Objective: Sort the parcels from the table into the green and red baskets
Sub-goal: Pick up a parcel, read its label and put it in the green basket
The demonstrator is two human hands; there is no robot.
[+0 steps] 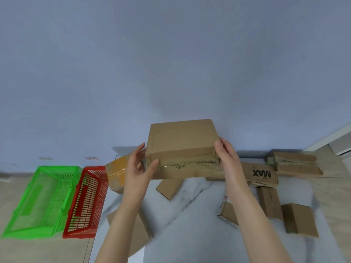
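Aloft, rectangular cardboard parcel (182, 141), crumpled taped seam (188, 163)

Baskets (57, 167) left of the table (190, 215)

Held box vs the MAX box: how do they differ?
Pose: the held box is raised above the table, between the left hand and the right hand; the MAX box lies on the table.
Print: the held box shows plain faces; the MAX box carries black lettering, upside down to the camera.
Wear: the held box has a ragged taped seam across its front; the MAX box shows none.
Shared: both are brown cardboard.
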